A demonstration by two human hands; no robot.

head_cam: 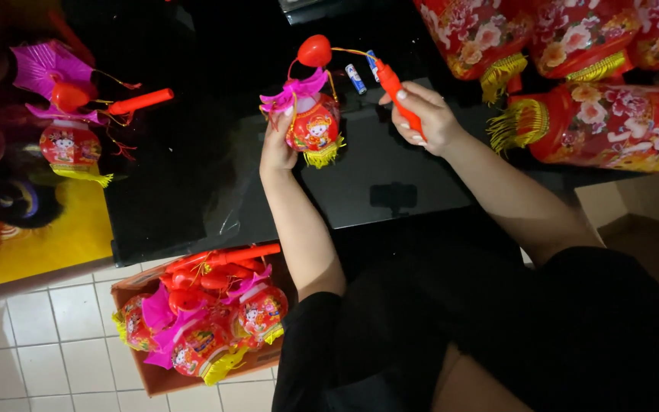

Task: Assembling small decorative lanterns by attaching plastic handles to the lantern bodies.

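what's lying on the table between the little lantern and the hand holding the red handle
In the head view, two small batteries lie on the black table between the small lantern and the right hand.

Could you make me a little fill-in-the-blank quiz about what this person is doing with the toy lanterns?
1. The right hand grips the lantern's red ____.
2. The left hand steadies the small lantern, which has a ____ fringe at its bottom.
3. More small lanterns are piled in a cardboard ____ on the tiled floor.
4. Two small batteries lie on the ____ table, just behind the held lantern.

Missing words: handle; yellow; box; black
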